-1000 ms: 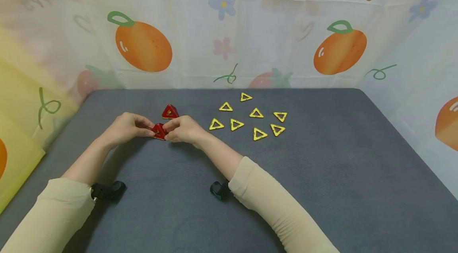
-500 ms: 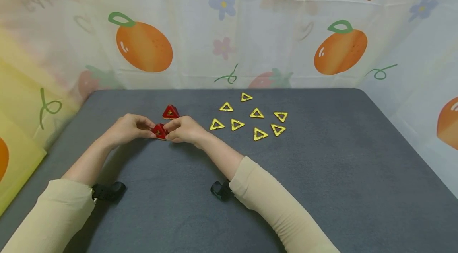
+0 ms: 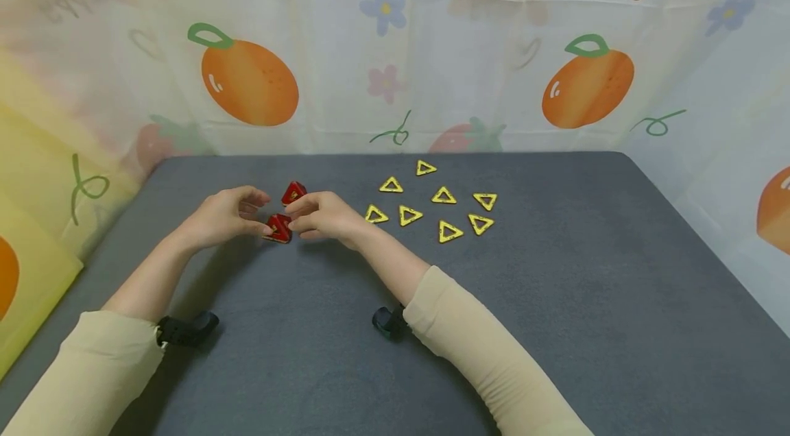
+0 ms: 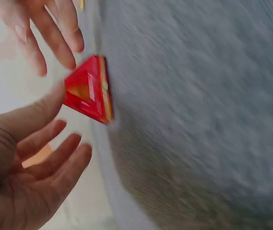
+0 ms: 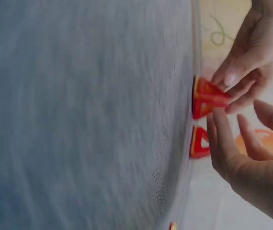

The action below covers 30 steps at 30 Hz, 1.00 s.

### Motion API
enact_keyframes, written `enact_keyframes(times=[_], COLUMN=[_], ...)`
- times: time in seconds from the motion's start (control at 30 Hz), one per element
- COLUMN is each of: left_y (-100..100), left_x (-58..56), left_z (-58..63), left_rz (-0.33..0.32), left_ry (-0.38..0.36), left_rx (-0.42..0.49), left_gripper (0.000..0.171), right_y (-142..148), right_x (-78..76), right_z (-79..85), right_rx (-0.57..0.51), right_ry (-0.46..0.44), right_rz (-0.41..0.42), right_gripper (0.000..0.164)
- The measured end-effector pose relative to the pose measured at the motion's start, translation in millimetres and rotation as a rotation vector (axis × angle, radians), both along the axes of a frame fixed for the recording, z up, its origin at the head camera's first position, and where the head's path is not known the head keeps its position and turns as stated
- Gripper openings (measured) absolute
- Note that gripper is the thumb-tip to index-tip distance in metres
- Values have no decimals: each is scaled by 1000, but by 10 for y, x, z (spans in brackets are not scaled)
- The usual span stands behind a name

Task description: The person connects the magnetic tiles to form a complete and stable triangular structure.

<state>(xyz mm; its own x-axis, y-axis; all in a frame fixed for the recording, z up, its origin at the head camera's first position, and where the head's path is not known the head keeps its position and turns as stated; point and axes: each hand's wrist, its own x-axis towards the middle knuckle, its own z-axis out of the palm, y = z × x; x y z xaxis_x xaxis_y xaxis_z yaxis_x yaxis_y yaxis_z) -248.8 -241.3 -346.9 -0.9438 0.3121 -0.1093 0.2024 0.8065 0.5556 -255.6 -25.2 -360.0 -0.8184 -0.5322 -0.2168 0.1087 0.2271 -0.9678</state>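
Observation:
A small red pyramid of triangular tiles (image 3: 280, 230), with a yellow edge along its base in the left wrist view, stands on the table between the two hands. My left hand (image 3: 223, 220) is at its left side, thumb at the pyramid's corner and the other fingers spread apart from it. On the right side, my right hand (image 3: 328, 218) has loosely bent fingers with their tips close to the pyramid; whether they touch it is unclear. Just behind stands a second red pyramid (image 3: 293, 191), partly covered by the right hand in the head view.
Several flat yellow triangle frames lie scattered to the right of the hands, one yellow triangle (image 3: 449, 232) nearest the front. The dark grey table (image 3: 555, 326) ends at a patterned cloth backdrop (image 3: 457, 79).
Both hands have loosened from the near red pyramid. The left fingers have lifted and spread, and the right hand has shifted slightly right and up. The pyramid stays almost in place.

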Motion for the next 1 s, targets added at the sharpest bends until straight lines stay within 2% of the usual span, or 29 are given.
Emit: enact_keyframes(times=[0.1,0.23,0.37,0.47,0.6,0.77,0.9,1.0], left_y=[130,377,619,777,956,1163,1299,1354], left_x=[38,116,159,178,142,-29,-178,-260], left_z=[95,205,238,233,157,-35,-183,-249], left_rz=[53,101,91,69,29,-13,-20,-35], left_ry=[66,148,184,168,142,96,14,-62], left_rx=[1,65,116,141,163,168,143,123], left_gripper=[61,52,48,47,49,52,57,60], right_y=[131,360,609,799,1058,1352,1537,1651], right_x=[-39,-118,-194,-234,-281,-336,-353,-365], right_z=[65,151,244,314,402,454,443,418], right_rx=[0,0,-20,-35,-44,-50,-43,-52], right_ry=[33,52,61,73,91,93,94,87], right_rz=[28,33,3,-33,-73,-130,-168,-188], right_gripper=[36,37,38,38,39,39,39,41])
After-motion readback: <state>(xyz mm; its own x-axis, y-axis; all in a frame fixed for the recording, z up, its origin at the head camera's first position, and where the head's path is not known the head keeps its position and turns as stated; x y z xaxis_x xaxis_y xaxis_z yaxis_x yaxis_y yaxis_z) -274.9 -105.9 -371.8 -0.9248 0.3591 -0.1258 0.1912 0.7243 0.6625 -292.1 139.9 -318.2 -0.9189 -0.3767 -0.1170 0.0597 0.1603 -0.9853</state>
